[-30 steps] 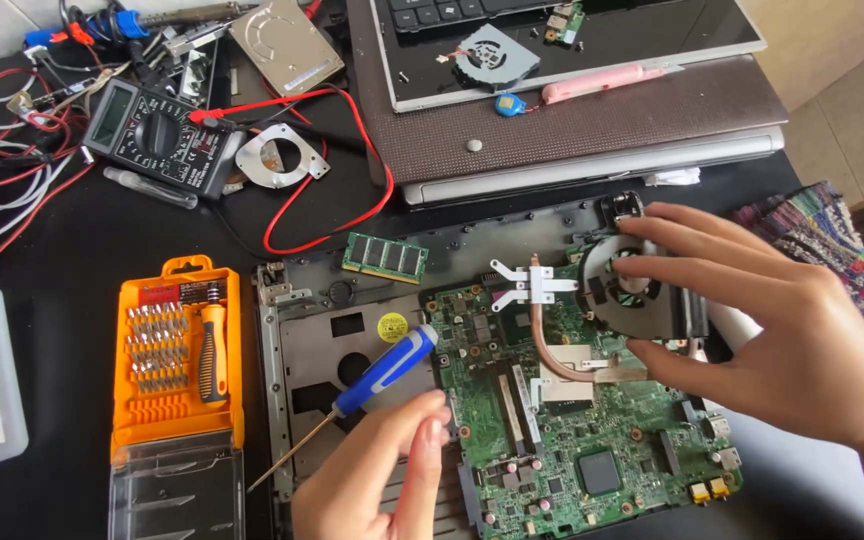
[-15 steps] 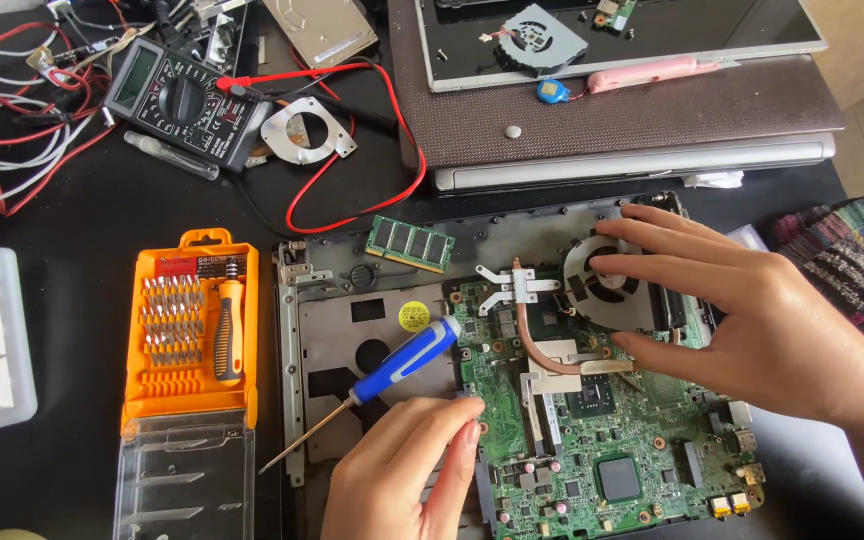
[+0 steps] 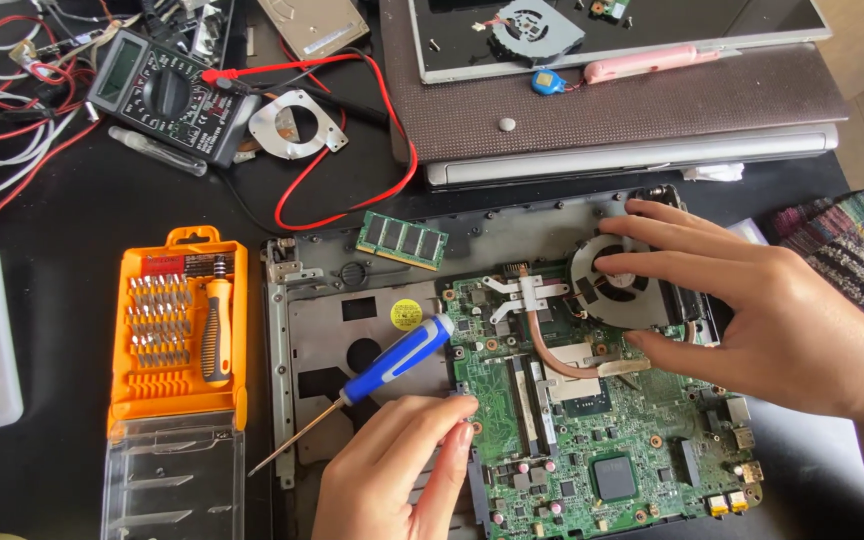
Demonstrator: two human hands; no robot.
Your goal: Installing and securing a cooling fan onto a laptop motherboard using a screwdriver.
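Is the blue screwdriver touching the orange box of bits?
Apart. The head view shows the blue screwdriver lying on the laptop base, with black table between its tip and the orange box.

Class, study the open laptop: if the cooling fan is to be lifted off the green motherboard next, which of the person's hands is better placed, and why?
Probably the right hand: its fingers already rest on the cooling fan. The left hand sits at the edge of the motherboard, with the blue screwdriver lying against it.
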